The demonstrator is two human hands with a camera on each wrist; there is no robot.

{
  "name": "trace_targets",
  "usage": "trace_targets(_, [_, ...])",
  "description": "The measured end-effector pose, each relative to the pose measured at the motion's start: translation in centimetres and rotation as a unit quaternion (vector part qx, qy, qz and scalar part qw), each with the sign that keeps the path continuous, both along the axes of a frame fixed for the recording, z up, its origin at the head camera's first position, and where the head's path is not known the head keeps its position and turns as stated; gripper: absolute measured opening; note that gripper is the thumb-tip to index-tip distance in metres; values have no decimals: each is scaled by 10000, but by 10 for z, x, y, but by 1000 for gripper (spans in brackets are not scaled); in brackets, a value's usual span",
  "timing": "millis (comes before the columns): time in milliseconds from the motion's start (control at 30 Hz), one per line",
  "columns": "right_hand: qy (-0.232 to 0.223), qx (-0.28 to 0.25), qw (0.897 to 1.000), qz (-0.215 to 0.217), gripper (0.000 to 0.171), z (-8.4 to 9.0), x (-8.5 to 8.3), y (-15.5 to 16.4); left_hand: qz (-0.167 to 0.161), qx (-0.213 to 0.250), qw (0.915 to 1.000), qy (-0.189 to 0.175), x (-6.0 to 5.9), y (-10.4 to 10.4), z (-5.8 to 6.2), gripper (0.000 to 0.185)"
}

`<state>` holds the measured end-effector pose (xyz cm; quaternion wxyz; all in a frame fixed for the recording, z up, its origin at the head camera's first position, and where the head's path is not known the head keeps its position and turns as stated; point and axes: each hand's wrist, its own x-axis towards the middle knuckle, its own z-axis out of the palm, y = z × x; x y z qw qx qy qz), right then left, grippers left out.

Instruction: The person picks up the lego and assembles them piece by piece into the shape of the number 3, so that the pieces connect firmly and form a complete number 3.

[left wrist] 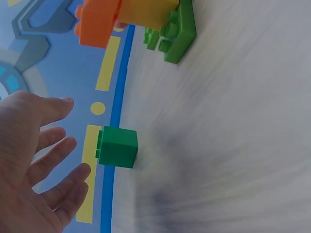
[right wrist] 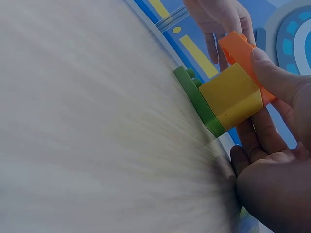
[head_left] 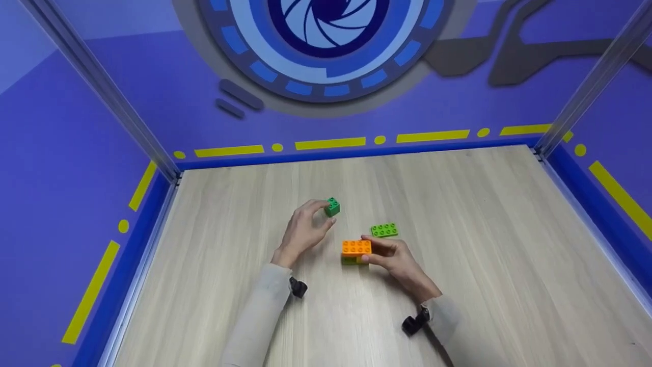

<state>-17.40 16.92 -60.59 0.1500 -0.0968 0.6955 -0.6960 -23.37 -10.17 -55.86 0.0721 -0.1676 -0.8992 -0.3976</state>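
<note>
My left hand (head_left: pixel 318 211) hovers with spread fingers just short of a small green cube (head_left: pixel 332 206) on the wooden table; in the left wrist view a gap shows between my fingertips (left wrist: pixel 80 170) and the cube (left wrist: pixel 117 146). My right hand (head_left: pixel 372 250) grips a brick stack (head_left: pixel 356 251) with an orange brick (right wrist: pixel 238 48) on top, a yellow one (right wrist: pixel 233 94) in the middle and a thin green base (right wrist: pixel 194 102). The thumb (right wrist: pixel 265 68) presses on the orange brick. A flat green plate (head_left: pixel 384 230) lies just behind the stack.
The light wooden table (head_left: pixel 484 244) is boxed in by blue walls with yellow markings. Metal posts stand at the back left (head_left: pixel 127 117) and back right (head_left: pixel 586 86) corners. Black wrist cameras (head_left: pixel 298 288) sit on both sleeves.
</note>
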Motion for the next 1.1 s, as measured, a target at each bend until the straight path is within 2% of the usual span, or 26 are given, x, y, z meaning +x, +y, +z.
trace_targets(367, [117,49,9998,145,64,0,-1,1,236,-98,9996,-84,-20,5,-8,51])
trace_targets(500, [182,48,9996,197,65,-1,-1,0,365,190,9981,-459,-27,10,-13,57])
trace_targets(667, [129,-58,9997,194,67,-2,-1,1,535,699,9922,-881,-34,19,-22,61])
trace_targets(900, [132,-41,9997,198,66,-2,-1,0,885,1111,9846,-1017,-36,28,-36,57])
trace_targets(1100, [177,13,9996,197,66,-1,-1,1,1023,1272,9825,-894,-37,30,-45,52])
